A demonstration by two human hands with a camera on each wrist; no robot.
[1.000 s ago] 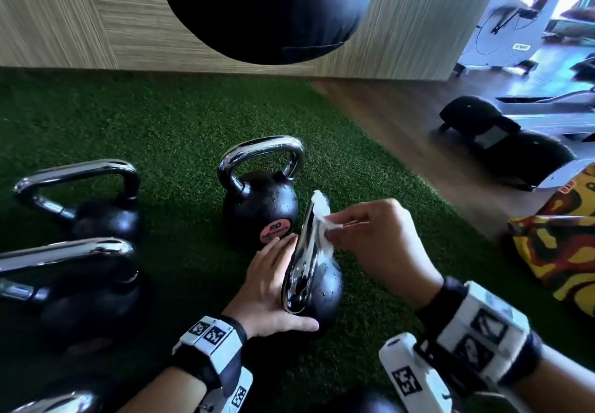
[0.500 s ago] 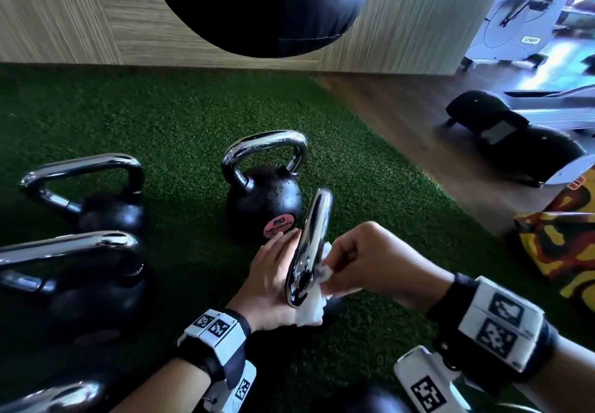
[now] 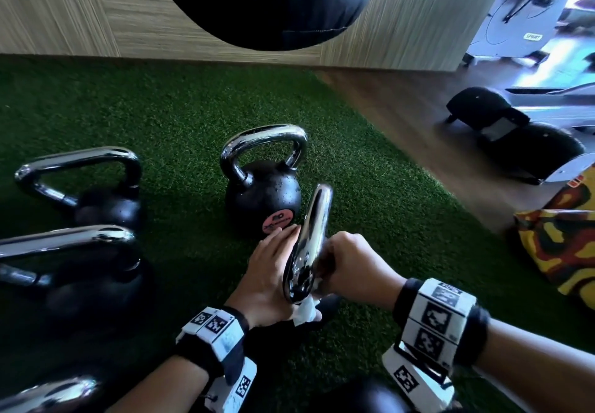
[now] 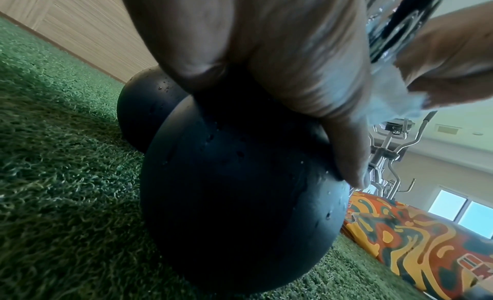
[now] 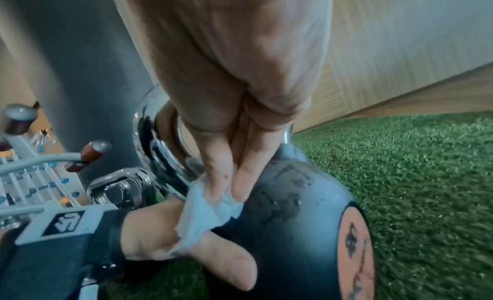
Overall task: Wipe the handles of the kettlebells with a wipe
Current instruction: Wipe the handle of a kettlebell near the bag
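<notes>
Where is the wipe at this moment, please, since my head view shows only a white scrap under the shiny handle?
Observer: The right hand pinches the wipe between its fingertips, at the foot of the handle on the kettlebell.
Operator: Thank you. Is the left hand gripping the kettlebell?
Observer: No, the left hand lies flat on top of the ball, thumb spread down its side.
Operator: Does the wipe touch that hand?
Observer: Its loose end drapes onto the left thumb.

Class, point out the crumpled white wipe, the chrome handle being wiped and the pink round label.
Crumpled white wipe (image 5: 206, 211): right wrist view, its bunched middle.
Chrome handle being wiped (image 3: 317, 216): head view, upper bar.
Pink round label (image 3: 277, 220): head view, its centre.
</notes>
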